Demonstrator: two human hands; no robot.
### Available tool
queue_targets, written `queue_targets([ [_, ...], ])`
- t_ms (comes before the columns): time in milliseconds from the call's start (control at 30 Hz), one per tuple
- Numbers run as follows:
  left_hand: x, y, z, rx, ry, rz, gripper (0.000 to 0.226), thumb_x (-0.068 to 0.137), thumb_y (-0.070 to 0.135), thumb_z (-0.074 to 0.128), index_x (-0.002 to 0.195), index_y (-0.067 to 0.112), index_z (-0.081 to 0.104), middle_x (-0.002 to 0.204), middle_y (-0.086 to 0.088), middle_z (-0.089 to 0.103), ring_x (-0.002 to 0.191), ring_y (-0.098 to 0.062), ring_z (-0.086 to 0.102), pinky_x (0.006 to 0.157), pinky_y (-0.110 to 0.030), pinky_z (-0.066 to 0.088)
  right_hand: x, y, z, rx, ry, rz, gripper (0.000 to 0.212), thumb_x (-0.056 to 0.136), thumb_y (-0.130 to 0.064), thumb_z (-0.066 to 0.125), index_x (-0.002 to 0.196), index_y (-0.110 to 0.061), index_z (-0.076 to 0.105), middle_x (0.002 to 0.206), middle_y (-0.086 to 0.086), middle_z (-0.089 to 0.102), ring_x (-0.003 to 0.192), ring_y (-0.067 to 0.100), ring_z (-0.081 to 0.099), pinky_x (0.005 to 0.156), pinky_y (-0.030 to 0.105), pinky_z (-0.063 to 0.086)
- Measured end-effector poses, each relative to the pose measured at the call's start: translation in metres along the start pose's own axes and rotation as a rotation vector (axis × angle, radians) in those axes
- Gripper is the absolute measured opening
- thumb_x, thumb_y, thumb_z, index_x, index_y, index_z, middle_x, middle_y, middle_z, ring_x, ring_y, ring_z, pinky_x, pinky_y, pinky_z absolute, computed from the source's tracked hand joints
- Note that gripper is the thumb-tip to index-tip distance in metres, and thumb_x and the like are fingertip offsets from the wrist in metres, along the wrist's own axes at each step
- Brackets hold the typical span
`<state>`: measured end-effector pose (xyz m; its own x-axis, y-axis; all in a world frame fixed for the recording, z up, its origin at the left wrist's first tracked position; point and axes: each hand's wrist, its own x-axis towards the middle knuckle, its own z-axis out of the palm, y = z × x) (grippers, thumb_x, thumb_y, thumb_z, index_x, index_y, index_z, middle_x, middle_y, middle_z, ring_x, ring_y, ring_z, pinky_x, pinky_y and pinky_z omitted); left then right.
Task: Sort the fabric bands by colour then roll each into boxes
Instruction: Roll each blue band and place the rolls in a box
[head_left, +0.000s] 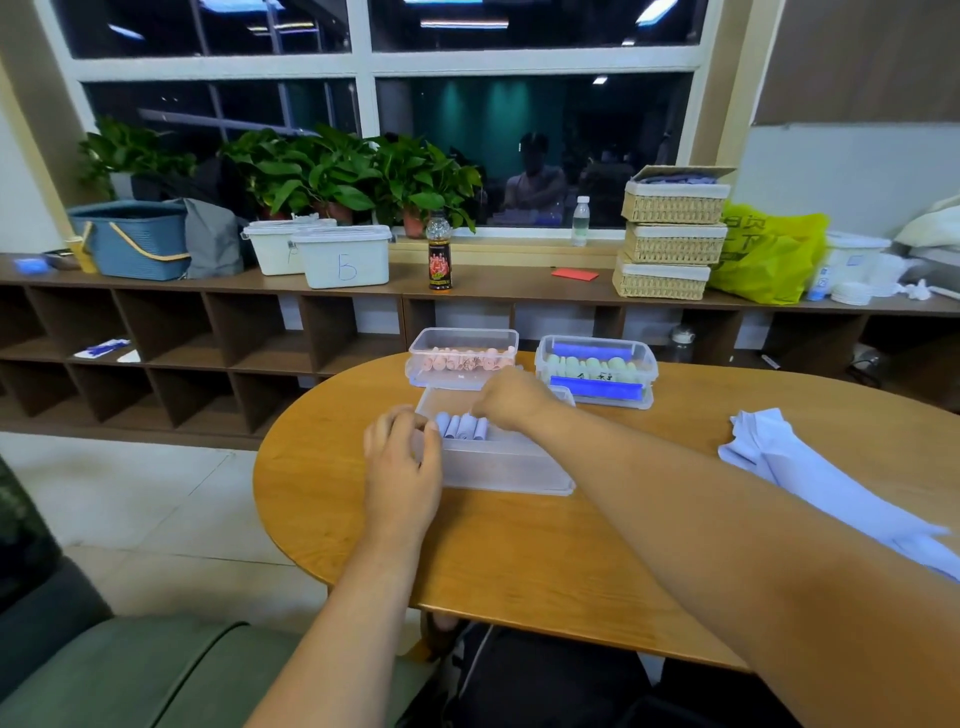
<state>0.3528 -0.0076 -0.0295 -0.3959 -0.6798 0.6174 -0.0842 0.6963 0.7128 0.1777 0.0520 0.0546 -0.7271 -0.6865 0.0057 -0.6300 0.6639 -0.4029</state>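
Observation:
A clear plastic box (509, 467) lies on the wooden table in front of me with several rolled lavender bands (462, 428) at its far left end. My left hand (402, 462) rests on the box's left edge, fingers curled beside the rolls. My right hand (511, 397) reaches in from the right and its curled fingers press down on the rolls. Behind stand a clear box of pink rolls (462, 358) and a blue-clipped box of pale green rolls (595, 369). Loose lavender bands (810, 467) lie at the table's right.
The oval table (519, 551) ends at a rounded left edge near a green sofa (130, 670). Behind it a low shelf unit (208, 338) carries white bins, a blue basket, wicker baskets (670, 234), bottles and plants.

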Motion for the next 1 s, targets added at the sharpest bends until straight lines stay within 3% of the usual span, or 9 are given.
queue_targets([
  [100,-0.009,0.019,0.006,0.113,-0.026,0.284,0.014,0.103,0.027,0.057,0.107,0.020,0.069,0.129,0.004,0.061,0.126,-0.016,0.050,0.107,-0.034,0.041,-0.041,0.025,-0.027,0.219,0.079,-0.095,0.014,0.091,-0.027,0.071,0.090,-0.021,0.084,0.095,-0.003,0.078,0.094,0.019,0.070,0.083,0.037,0.061],
  [200,-0.027,0.041,0.031,0.133,-0.228,0.572,0.011,0.099,0.025,0.062,0.105,0.019,0.068,0.121,0.004,0.065,0.120,-0.020,0.058,0.104,-0.040,0.045,-0.092,0.068,-0.049,0.329,0.180,-0.152,0.012,0.092,-0.027,0.075,0.084,-0.027,0.083,0.087,-0.015,0.077,0.078,-0.001,0.067,0.073,0.027,0.053],
  [333,-0.051,0.074,0.069,0.117,-0.352,0.681,0.006,0.099,0.027,0.064,0.102,0.024,0.067,0.115,0.009,0.064,0.116,-0.017,0.058,0.098,-0.038,0.044,-0.145,0.146,-0.064,0.345,0.278,-0.100,0.011,0.094,-0.032,0.074,0.087,-0.035,0.082,0.078,-0.032,0.070,0.077,-0.008,0.063,0.063,0.014,0.045],
  [500,-0.081,0.120,0.116,0.098,-0.457,0.822,0.010,0.100,0.031,0.062,0.105,0.025,0.068,0.121,0.012,0.063,0.121,-0.015,0.055,0.100,-0.035,0.042,-0.187,0.233,-0.073,0.307,0.362,0.034,0.008,0.094,-0.039,0.076,0.088,-0.043,0.078,0.082,-0.026,0.070,0.079,-0.001,0.065,0.073,0.028,0.054],
  [633,-0.092,0.143,0.148,0.093,-0.543,0.802,0.009,0.100,0.032,0.062,0.105,0.027,0.067,0.121,0.014,0.062,0.122,-0.013,0.054,0.097,-0.035,0.042,-0.199,0.285,-0.087,0.182,0.419,0.138,0.014,0.096,-0.034,0.066,0.090,-0.043,0.076,0.088,-0.017,0.073,0.084,0.005,0.066,0.079,0.036,0.057],
  [733,-0.092,0.153,0.169,0.106,-0.623,0.758,0.011,0.099,0.035,0.060,0.106,0.030,0.066,0.121,0.016,0.062,0.121,-0.011,0.052,0.098,-0.034,0.041,-0.200,0.317,-0.103,0.073,0.418,0.195,0.020,0.098,-0.034,0.061,0.111,-0.040,0.075,0.111,-0.014,0.074,0.102,0.015,0.068,0.088,0.040,0.058],
  [833,-0.090,0.153,0.180,0.113,-0.640,0.665,0.012,0.098,0.036,0.060,0.108,0.032,0.065,0.119,0.019,0.061,0.120,-0.006,0.050,0.098,-0.031,0.041,-0.191,0.331,-0.112,-0.118,0.320,0.257,0.036,0.099,-0.046,0.059,0.131,-0.032,0.069,0.125,-0.005,0.071,0.111,0.022,0.064,0.093,0.042,0.056],
  [900,-0.089,0.150,0.181,0.099,-0.619,0.591,0.011,0.098,0.034,0.061,0.107,0.031,0.065,0.115,0.021,0.061,0.116,-0.005,0.050,0.097,-0.031,0.042,-0.186,0.334,-0.112,-0.165,0.245,0.309,0.033,0.097,-0.053,0.058,0.121,-0.034,0.071,0.114,-0.007,0.073,0.102,0.020,0.066,0.089,0.038,0.054],
  [1000,-0.088,0.146,0.178,0.072,-0.584,0.512,0.008,0.099,0.031,0.061,0.106,0.030,0.066,0.109,0.020,0.062,0.111,-0.005,0.052,0.098,-0.033,0.045,-0.177,0.333,-0.105,-0.105,0.268,0.267,0.023,0.095,-0.041,0.058,0.087,-0.024,0.071,0.076,-0.006,0.066,0.074,0.020,0.065,0.063,0.033,0.049],
])
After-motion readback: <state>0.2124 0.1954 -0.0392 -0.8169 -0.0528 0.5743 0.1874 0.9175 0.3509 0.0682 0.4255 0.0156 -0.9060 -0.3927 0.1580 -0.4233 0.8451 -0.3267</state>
